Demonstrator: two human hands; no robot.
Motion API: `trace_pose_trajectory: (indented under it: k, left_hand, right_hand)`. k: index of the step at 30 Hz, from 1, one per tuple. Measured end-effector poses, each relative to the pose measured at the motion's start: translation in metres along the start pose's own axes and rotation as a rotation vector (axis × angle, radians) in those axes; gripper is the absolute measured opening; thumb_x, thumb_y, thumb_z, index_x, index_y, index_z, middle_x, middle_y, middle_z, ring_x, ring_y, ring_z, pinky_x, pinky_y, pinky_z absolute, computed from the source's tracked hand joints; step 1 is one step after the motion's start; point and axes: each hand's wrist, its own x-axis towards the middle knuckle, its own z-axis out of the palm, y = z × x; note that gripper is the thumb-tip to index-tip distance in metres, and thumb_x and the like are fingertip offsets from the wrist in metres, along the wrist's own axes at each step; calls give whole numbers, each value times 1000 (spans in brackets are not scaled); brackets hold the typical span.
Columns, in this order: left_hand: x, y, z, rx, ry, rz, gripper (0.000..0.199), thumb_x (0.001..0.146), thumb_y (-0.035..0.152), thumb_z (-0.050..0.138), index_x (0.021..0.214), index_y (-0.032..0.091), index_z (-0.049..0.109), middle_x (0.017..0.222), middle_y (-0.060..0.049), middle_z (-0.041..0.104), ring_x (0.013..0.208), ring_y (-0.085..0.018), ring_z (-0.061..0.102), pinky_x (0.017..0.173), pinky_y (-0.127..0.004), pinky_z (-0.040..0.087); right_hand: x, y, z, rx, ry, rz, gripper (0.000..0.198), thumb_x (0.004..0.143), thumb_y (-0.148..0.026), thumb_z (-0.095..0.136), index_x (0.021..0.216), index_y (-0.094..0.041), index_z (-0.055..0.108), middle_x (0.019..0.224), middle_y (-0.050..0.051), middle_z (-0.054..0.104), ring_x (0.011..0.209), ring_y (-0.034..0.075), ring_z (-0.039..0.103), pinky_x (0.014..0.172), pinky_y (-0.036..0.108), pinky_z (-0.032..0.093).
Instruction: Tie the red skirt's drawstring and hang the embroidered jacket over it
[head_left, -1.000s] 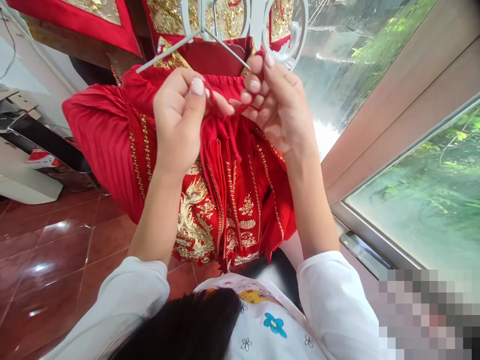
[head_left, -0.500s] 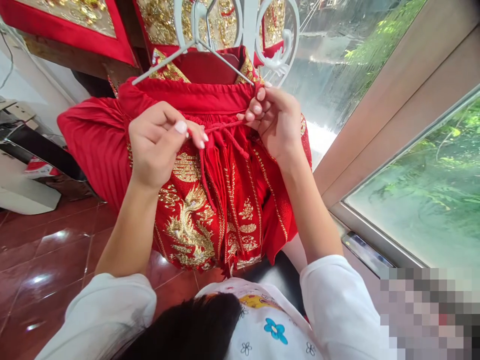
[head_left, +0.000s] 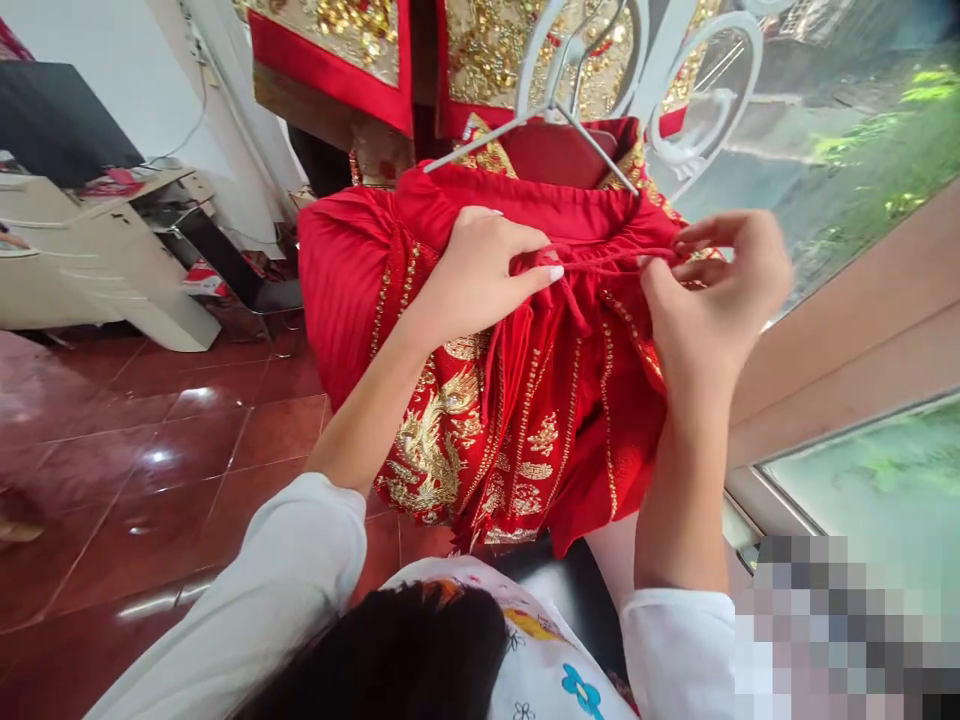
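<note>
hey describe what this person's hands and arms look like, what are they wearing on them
Both arms are bare from wrist to near the elbow, with loose white long sleeves pushed up: left sleeve, right sleeve. The left hand has short nails painted a pale, whitish polish; the right hand shows the same pale nails. No rings, watch or bracelets are visible on either hand.

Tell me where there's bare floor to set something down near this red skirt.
The red tiled floor lies bare between the white cabinet and the hanging red skirt. By the window frame it is crowded: left hand and right hand pull the drawstring there.
</note>
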Motion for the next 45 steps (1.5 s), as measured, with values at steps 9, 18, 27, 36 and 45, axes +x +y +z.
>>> trace_pose_trajectory:
  k: [9,18,27,36,45]
  left_hand:
    - [1,10,-3,109,-62,-44,26,84,27,59,61,15,58,54,2,50,64,-14,52,99,-43,36]
    - [1,-7,3,11,71,56,26,80,38,63,66,17,59,58,3,50,73,-15,58,102,-41,37]
    - [-110,-4,96,219,622,156,23,79,23,62,102,26,61,105,-5,59,106,-21,52,102,-40,40]
    - [-192,-42,164,457,463,-242,40,81,34,63,119,20,59,127,-16,52,120,-28,43,104,-43,34]
    - [-214,-33,135,341,249,-459,28,85,19,43,105,16,63,106,-11,67,85,-18,65,76,-28,48]
  right_hand:
    - [-49,-15,10,-271,-175,-190,19,83,-24,55,66,-17,49,71,1,50,64,12,40,54,25,21]
    - [-69,3,13,-280,-224,-180,17,82,-21,51,66,-18,46,70,3,50,66,14,44,58,28,31]
    - [-156,-2,20,158,-16,-146,16,85,-13,52,100,-19,54,87,6,61,81,16,55,73,29,47]
    - [-212,27,55,230,-350,271,19,90,-21,43,100,-17,58,96,6,63,89,16,58,82,29,49]
    - [-225,53,45,54,-350,257,33,85,-21,44,117,-17,53,119,14,48,117,24,45,101,45,39]
